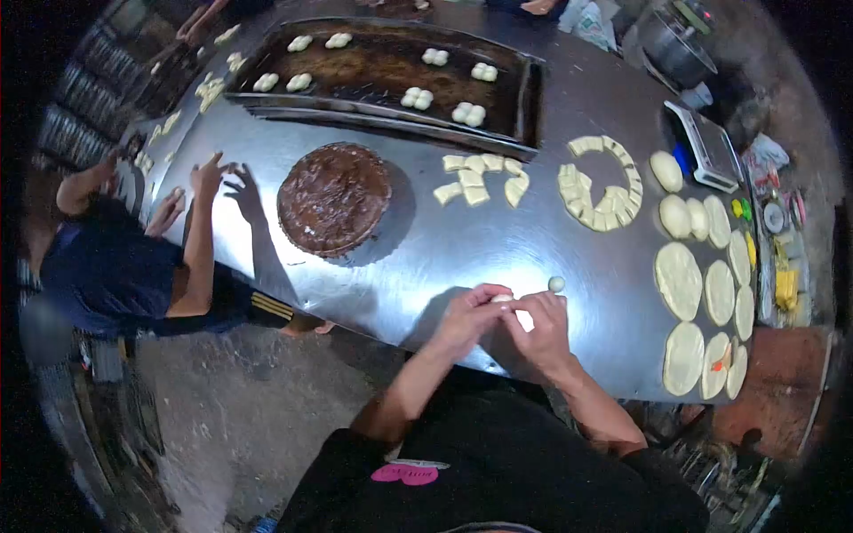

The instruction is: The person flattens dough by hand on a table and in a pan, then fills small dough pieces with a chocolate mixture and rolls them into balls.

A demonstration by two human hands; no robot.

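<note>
My left hand (471,322) and my right hand (540,330) meet over the front of the metal table (426,240). Between their fingertips is a small piece of pale dough (502,298), mostly covered by the fingers. Just beyond my right hand lies a small round dough ball (556,283). Cut dough pieces (474,194) are loosely grouped farther back. To their right, sliced dough forms an open ring (633,186). A large mound of glossy brown paste (334,200) sits left of my hands.
A dark baking tray (373,67) holding dough clusters (468,114) spans the back. Flattened dough ovals (678,281) line the right side, below a scale (706,147). A co-worker in a dark shirt (115,266) reaches over the left edge. A metal pot (677,53) stands back right.
</note>
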